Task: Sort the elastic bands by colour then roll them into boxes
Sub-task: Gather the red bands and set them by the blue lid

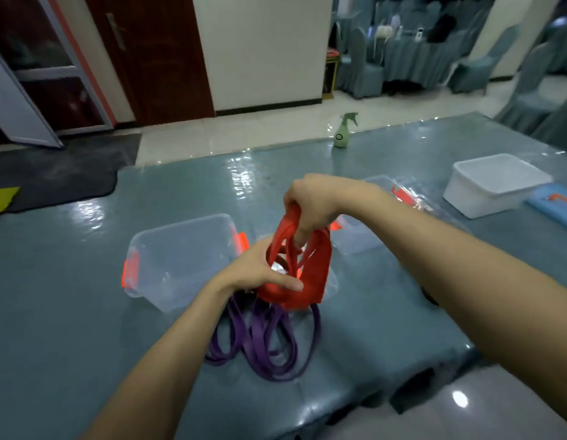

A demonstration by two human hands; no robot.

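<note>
A bundle of red elastic bands (310, 274) hangs over the middle of the table. My right hand (310, 204) grips its top from above. My left hand (260, 268) holds its lower left side, thumb pressed on the red loops. Under them a heap of purple elastic bands (263, 338) lies loose on the table near the front edge. A clear plastic box with orange clips (180, 258) stands open just left of the hands. A second clear box (358, 236) sits behind my right forearm, partly hidden. Another clear container shows only its rim under the red bundle.
A white tub (495, 185) stands at the far right, with a blue item (555, 201) beside it. A green spray bottle (342, 131) is at the table's far edge. The table (69, 312) has a shiny grey-blue cover; its front edge drops off at lower right.
</note>
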